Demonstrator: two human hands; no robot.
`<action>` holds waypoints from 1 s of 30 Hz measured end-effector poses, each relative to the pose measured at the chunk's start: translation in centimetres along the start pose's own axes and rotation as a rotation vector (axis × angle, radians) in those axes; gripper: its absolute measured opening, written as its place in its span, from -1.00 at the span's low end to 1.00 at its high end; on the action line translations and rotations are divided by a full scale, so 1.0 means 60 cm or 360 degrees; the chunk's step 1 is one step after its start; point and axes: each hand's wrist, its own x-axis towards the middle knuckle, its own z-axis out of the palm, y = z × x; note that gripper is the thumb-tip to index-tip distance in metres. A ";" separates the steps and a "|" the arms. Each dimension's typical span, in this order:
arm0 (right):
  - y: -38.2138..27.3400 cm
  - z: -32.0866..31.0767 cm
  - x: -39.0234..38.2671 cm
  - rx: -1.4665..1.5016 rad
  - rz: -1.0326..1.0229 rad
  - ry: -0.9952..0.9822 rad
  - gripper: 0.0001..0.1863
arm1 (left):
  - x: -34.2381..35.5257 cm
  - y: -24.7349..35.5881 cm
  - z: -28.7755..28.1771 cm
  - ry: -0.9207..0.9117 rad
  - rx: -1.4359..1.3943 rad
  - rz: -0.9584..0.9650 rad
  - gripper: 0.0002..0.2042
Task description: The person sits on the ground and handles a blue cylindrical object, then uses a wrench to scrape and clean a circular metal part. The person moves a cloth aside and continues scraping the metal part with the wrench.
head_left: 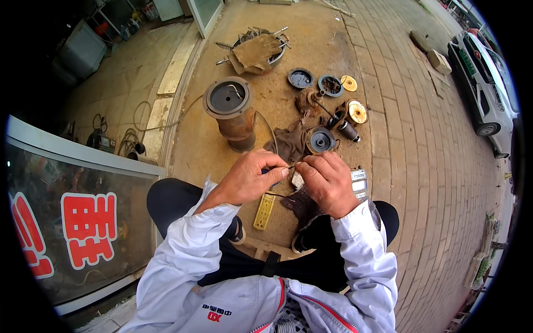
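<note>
My left hand (250,176) is closed, thumb and forefinger pinched together on the end of a thin dark wire. Fingertip to fingertip with it, my right hand (330,182) pinches the same spot from the other side. Most of the wire is hidden by the fingers, and a bit of blue shows under the left thumb. Below the hands lies a yellow power strip (264,212), with a dark cord (281,194) beside it. Just ahead stands a rusty flanged motor housing (235,119), upright, with light wire ends poking from its top. Brown cloth (291,143) lies right of it.
Farther off, a basin (276,55) holds metal parts under brown gloves. Round covers (300,78), a pump part (356,112) and a black-rimmed disc (321,140) lie to the right. A small meter (360,186) sits by my right knee. A glass door (83,216) stands at left; a white car (483,83) is parked far right.
</note>
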 end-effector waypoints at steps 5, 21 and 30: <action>0.007 0.005 -0.007 0.0180 0.0181 -0.0036 -0.76 | 0.001 0.003 0.004 0.0036 -0.0009 0.0046 -0.83; 0.027 -0.012 -0.005 0.0363 0.0699 0.0006 -0.82 | 0.070 -0.002 -0.208 0.0786 -0.0087 0.0048 -0.81; 0.038 -0.009 -0.007 0.0236 0.0694 -0.0016 -0.83 | 0.153 -0.134 -0.285 0.0997 0.0165 -0.0119 -0.82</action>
